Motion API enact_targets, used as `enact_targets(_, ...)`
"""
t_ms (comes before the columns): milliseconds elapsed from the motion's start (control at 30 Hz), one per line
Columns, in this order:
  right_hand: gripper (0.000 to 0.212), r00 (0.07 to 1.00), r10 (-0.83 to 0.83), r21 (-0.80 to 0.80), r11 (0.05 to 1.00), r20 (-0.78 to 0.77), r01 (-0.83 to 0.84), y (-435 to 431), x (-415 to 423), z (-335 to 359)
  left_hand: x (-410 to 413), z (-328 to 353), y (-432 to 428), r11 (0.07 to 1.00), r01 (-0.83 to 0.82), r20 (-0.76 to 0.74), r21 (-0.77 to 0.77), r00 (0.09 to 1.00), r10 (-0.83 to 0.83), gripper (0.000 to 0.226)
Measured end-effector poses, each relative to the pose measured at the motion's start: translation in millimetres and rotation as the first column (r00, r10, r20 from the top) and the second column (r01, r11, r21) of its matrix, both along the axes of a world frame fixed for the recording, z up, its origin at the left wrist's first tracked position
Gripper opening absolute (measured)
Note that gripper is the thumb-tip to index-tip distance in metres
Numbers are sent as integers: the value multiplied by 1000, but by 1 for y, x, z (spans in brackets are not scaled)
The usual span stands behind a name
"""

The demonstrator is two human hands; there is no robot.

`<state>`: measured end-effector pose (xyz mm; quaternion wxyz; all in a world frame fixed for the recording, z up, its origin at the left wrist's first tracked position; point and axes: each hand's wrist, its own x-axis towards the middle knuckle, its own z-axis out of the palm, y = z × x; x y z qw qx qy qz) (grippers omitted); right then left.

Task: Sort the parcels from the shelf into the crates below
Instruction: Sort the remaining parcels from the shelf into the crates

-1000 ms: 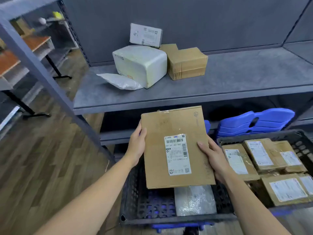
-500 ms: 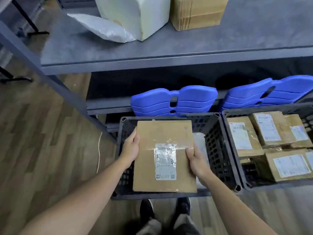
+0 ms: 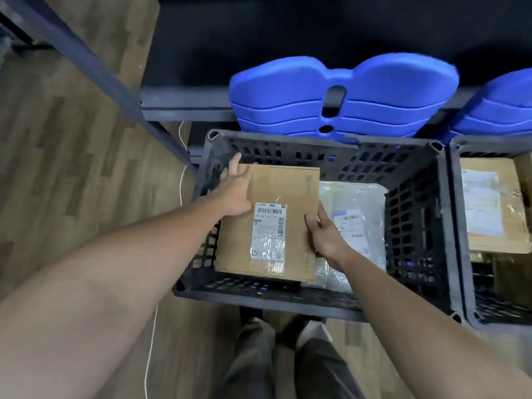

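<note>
A flat cardboard parcel [image 3: 276,182] with a white barcode label lies low inside the left black crate [image 3: 259,300], against its left wall. My left hand [image 3: 236,191] is spread with straight fingers over the parcel's far left corner. My right hand [image 3: 328,237] grips the parcel's right edge, thumb on top. Beside the box, a white plastic-wrapped parcel [image 3: 354,203] lies on the crate's floor, partly under my right hand.
A second black crate [image 3: 457,226] stands close on the right with cardboard parcels [image 3: 489,203] in it. Stacked blue plastic pieces [image 3: 345,96] sit behind the crates under the shelf. A dark shelf post [image 3: 86,61] slants at the left. My feet [image 3: 259,341] stand before the crate.
Both hands lowered the cardboard parcel from shelf height down into the left crate. My left hand has let go of its edge and spread open. The view tilted down.
</note>
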<state>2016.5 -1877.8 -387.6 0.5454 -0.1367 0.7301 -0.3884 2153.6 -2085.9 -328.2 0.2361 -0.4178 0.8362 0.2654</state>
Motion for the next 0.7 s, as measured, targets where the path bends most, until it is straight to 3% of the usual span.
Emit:
enact_targets(133,53,992,42,45,998,-120,-37,-12,-3,-29,12,-33,3,982,190,185,19,964,-191,119)
enact_targets(200,52,980,71,59,996,-185,-61,-14,-3,-43,17,-53,1,953,300,312,53,901,-301,140)
enact_targets(333,69,985,137,63,989,-106,-131,-9,-2,-59,16,-76,2,884,465,518,54,743,-423,172)
enact_targets(433,90,948,303,104,950,-96,-293,1,1,-71,13,-84,8,851,525,591,8,684,-428,171)
enact_targets(567,100,941,320,131,943,-112,-305,3,-2,-78,5,-92,5,844,537,652,-12,644,-401,171)
enact_targets(700,111,865,464,194,882,-194,-429,-1,-5,-70,-2,-93,1,813,580,666,-53,627,-404,146)
